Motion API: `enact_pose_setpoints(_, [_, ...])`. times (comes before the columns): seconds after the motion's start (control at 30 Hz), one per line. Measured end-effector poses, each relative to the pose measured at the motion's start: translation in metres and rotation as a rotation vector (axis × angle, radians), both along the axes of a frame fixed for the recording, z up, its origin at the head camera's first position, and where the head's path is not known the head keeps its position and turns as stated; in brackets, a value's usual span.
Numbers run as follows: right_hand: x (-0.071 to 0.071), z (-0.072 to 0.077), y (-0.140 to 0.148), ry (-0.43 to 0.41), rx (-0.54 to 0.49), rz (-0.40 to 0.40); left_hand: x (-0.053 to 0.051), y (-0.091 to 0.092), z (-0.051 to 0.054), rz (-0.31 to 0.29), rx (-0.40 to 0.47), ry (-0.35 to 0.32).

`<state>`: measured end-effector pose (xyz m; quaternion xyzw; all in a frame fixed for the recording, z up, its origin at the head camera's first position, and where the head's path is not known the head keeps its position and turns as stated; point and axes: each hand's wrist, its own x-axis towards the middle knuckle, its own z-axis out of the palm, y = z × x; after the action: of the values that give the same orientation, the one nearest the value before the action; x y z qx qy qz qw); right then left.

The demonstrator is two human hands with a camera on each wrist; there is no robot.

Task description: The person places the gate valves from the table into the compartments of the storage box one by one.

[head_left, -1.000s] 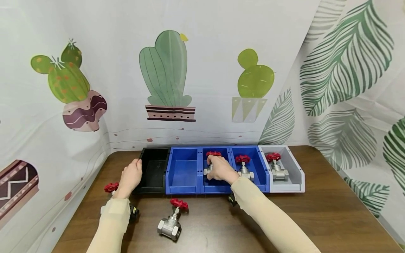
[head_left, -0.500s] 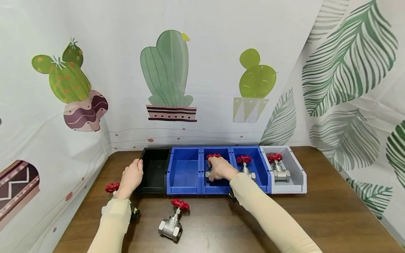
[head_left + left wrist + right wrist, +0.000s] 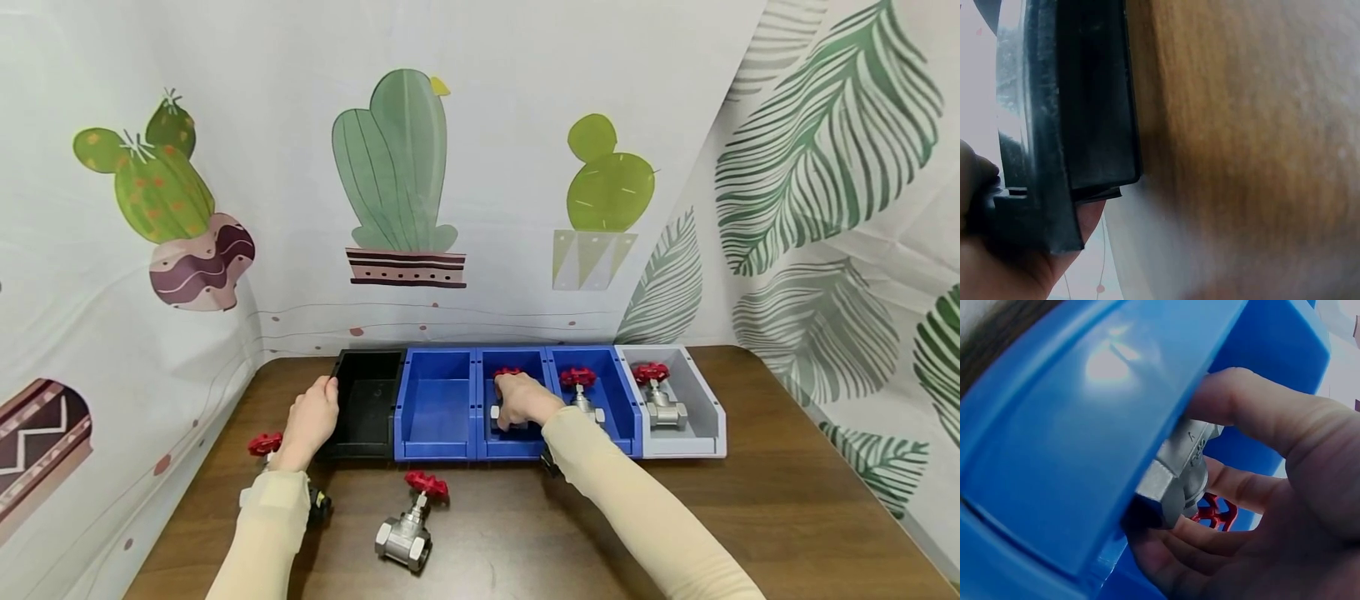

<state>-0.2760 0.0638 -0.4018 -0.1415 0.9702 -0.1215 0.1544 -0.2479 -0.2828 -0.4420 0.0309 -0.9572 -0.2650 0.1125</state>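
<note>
In the head view my left hand (image 3: 311,421) grips the left side wall of a black bin (image 3: 367,412) at the left end of a row. The left wrist view shows thumb and fingers around that bin's edge. My right hand (image 3: 527,402) reaches into the middle blue bin (image 3: 510,451) and holds a gate valve (image 3: 1180,459) by its steel body. The valve's red handwheel (image 3: 508,372) points toward the back of the bin. Part of the body is hidden by the fingers and the bin's front wall.
One valve (image 3: 581,398) stands in the right blue bin and another (image 3: 660,404) in the grey bin (image 3: 705,417). The left blue bin (image 3: 437,408) holds nothing. A loose valve (image 3: 405,537) lies in front; another's handwheel (image 3: 265,444) shows beside my left wrist.
My right hand and its valve have sunk slightly lower and toward the front in the middle blue bin. My left hand keeps its hold on the black bin.
</note>
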Motion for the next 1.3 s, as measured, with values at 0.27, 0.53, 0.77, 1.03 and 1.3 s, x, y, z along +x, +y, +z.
enact_pose_setpoints(0.27, [0.002,0.002,-0.002,0.007,0.037,0.01,0.001,0.0,0.0,-0.003,0.004,0.004])
enact_pose_setpoints(0.53, [0.01,0.011,-0.001,0.021,0.016,0.027,0.002,0.001,0.002,-0.001,0.0,-0.001])
enact_pose_setpoints(0.77, [0.02,0.022,0.002,0.061,0.0,0.069,0.002,0.001,0.001,0.003,0.012,-0.005])
enact_pose_setpoints(1.03, [0.032,0.04,0.019,0.164,-0.104,0.17,0.0,0.0,-0.002,0.006,0.013,0.0])
enact_pose_setpoints(1.3, [0.049,0.042,0.05,0.21,-0.207,0.117,0.0,0.001,-0.002,0.007,0.016,0.002])
